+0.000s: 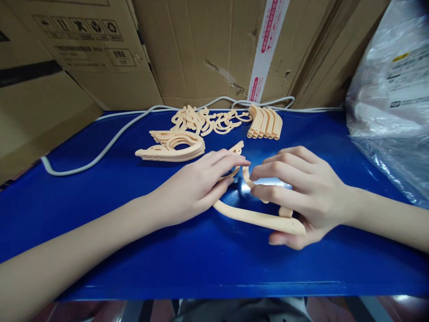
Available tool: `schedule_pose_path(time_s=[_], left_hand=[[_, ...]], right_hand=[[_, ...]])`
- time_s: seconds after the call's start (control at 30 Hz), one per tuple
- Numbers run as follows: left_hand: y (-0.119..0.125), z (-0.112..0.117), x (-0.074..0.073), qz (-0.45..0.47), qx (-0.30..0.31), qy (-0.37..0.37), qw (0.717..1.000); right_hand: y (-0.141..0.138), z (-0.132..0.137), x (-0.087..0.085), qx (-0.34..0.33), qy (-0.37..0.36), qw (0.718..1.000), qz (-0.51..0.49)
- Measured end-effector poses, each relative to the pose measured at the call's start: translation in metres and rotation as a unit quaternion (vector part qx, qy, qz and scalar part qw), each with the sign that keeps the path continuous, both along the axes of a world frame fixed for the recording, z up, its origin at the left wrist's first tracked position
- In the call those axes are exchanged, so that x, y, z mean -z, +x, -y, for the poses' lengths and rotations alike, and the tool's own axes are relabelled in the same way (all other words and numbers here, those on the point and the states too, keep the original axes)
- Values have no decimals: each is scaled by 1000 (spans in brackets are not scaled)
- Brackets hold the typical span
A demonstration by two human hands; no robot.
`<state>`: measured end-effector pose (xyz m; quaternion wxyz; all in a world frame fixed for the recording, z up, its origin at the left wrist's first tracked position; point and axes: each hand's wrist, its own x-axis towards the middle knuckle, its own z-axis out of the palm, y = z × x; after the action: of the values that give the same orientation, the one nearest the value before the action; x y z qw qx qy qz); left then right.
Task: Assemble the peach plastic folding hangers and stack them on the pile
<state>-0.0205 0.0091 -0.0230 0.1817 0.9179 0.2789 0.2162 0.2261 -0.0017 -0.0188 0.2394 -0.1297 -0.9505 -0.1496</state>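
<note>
Beige plastic parts of a folding clothes hanger are between my two hands over the blue table. My left hand (197,183) closes over the hanger's joint, its thumb and fingers pinching it and hiding most of it. A long curved hanger arm (254,218) runs rightward from under that hand. My right hand (301,188) holds the arm's far end, thumb below it and fingers bent above. Just left of the right fingertips shows a thin curved piece (247,174), partly covered by them. Another hanger end (237,146) sticks out beyond my left fingers.
Behind my left hand lies a stack of folded hanger parts (170,154). Loose hooks (191,120) are heaped farther back, beside a row of curved arms (266,123). A white cable (110,145) crosses the blue table (134,259). Cardboard (208,53) and a plastic-wrapped bundle (392,89) border it.
</note>
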Motion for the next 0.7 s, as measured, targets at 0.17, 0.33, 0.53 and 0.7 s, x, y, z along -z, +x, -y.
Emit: schedule_pose_path(time_s=[0.17, 0.33, 0.53, 0.7], left_hand=[[0, 0, 1, -9, -4, 10, 1000], [1, 0, 2, -3, 0, 21, 1000], [0, 1, 2, -11, -19, 17, 1000], [-1, 0, 2, -9, -31, 10, 999]], right_hand=[[0, 1, 0, 11, -7, 1000, -8], [-3, 7, -1, -5, 0, 1000, -2], [-5, 14, 0, -62, -7, 998, 31], [-6, 14, 0, -74, -17, 997, 30]])
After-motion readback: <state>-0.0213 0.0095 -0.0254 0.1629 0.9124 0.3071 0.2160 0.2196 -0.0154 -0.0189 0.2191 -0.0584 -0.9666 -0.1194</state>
